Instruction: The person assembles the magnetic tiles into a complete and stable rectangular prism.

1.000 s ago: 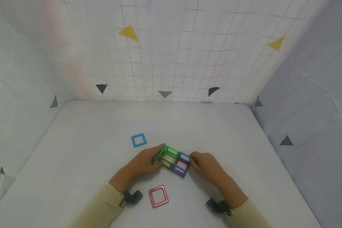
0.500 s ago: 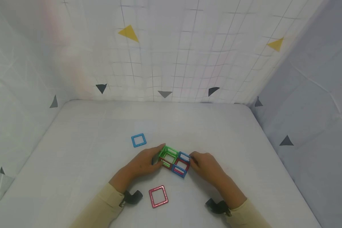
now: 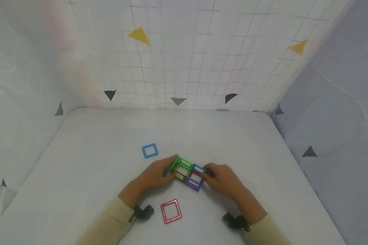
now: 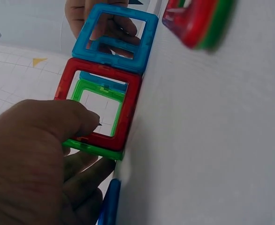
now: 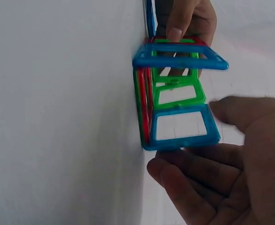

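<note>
on the tabletop, at the left, a blue frame lies flat beyond the left hand, which holds the green-and-red end of the joined frames between thumb and fingers. one red frame lies nearer to the person; at the right, the right hand pinches a blue piece of the joined frames.

From my end the head view is evenly lit but flat and hazy. The back wall is palest, with a pinkish cast at ten o'clock; the right wall at three is greyer. Soft shadows lie below both forearms. My wrist pictures run dimmer: the left hand at eight o'clock is quite dark, and a red-and-green piece at one is blurred. In the right wrist view, the right hand at four looks soft and grainy.
</note>
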### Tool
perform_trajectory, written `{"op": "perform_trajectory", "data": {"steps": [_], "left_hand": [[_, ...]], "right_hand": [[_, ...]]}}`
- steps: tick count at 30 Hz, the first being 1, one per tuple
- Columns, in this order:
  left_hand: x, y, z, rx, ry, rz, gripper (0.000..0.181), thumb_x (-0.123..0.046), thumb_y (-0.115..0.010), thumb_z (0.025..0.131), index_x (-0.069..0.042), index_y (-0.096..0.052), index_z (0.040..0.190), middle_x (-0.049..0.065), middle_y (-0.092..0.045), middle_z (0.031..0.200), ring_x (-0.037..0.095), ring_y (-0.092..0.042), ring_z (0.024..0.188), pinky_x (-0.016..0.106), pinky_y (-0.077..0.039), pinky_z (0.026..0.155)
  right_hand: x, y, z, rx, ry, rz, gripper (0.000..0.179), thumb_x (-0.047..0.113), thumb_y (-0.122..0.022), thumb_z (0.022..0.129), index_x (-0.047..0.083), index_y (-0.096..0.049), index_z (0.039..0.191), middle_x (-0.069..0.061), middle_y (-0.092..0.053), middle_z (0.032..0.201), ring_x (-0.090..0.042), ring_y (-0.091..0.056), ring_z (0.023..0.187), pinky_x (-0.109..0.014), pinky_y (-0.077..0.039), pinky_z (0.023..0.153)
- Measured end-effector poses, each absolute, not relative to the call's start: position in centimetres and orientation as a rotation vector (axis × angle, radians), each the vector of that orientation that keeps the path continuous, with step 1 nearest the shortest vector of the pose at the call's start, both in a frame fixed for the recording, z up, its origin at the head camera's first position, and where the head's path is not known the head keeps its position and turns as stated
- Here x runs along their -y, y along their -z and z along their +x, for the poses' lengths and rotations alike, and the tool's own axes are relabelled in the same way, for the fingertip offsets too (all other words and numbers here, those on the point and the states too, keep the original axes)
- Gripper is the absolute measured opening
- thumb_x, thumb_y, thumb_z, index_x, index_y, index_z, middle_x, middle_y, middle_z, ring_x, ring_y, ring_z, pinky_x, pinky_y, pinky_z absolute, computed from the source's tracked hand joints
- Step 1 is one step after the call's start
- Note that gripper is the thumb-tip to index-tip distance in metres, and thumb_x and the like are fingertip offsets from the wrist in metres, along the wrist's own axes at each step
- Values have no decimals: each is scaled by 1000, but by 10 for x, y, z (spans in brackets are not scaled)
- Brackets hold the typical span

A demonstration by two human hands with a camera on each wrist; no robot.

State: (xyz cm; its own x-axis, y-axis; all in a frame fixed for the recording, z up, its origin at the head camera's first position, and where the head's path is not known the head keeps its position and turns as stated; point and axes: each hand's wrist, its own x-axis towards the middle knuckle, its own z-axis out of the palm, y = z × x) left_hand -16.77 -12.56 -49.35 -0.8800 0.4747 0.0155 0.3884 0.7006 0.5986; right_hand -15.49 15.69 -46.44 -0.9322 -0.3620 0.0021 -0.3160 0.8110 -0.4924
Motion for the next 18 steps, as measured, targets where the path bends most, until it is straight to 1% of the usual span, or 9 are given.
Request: {"op": "perform_trajectory", "data": {"steps": [2, 4, 7, 9, 13, 15, 18], "left_hand": [[125, 492, -168, -2789, -902, 701, 70, -33, -65, 95, -20, -34, 156, -6, -41, 156, 14, -35, 146, 36, -36, 115], [125, 490, -167, -2822, -876, 693, 70, -35, -66, 94, -19, -36, 155, -6, -42, 156, 14, -36, 145, 36, -37, 115], [126, 485, -165, -2865, -856, 677, 68, -38, -67, 93, -19, -40, 153, -6, -45, 154, 14, -39, 144, 37, -39, 114], [126, 482, -165, -2880, -846, 657, 66, -39, -68, 93, -20, -44, 150, -7, -49, 151, 13, -41, 142, 37, -40, 113], [123, 478, -163, -2895, -826, 597, 59, -41, -70, 90, -21, -52, 142, -7, -57, 141, 14, -50, 135, 37, -45, 108], [121, 477, -162, -2909, -802, 573, 56, -41, -72, 89, -20, -55, 138, -6, -61, 135, 14, -56, 127, 37, -49, 104], [118, 475, -156, -2921, -746, 562, 54, -42, -71, 89, -18, -56, 135, -5, -64, 127, 13, -60, 117, 36, -53, 99]], "right_hand": [[-160, 464, -161, -2884, 794, -544, 33, 39, -66, 95, 15, -70, 118, 12, -71, 95, -5, -64, 85, -32, -58, 80], [-163, 462, -171, -2867, 838, -560, 33, 37, -62, 98, 14, -70, 120, 9, -72, 100, -8, -64, 90, -36, -58, 84], [-163, 462, -193, -2819, 909, -657, 27, 28, -60, 100, 10, -71, 117, 5, -72, 102, -12, -65, 91, -37, -58, 85], [-159, 462, -209, -2765, 917, -723, 22, 23, -62, 99, 11, -71, 115, 5, -72, 102, -11, -65, 91, -35, -57, 85], [-144, 465, -240, -2619, 864, -859, 22, 25, -67, 97, 18, -72, 116, 10, -71, 108, -6, -65, 98, -30, -56, 90], [-137, 466, -251, -2533, 830, -901, 25, 28, -68, 96, 22, -71, 119, 12, -71, 106, -6, -65, 97, -29, -56, 89], [-126, 465, -258, -2439, 766, -919, 28, 27, -68, 95, 27, -70, 123, 15, -70, 101, -7, -64, 92, -28, -56, 87]]}}
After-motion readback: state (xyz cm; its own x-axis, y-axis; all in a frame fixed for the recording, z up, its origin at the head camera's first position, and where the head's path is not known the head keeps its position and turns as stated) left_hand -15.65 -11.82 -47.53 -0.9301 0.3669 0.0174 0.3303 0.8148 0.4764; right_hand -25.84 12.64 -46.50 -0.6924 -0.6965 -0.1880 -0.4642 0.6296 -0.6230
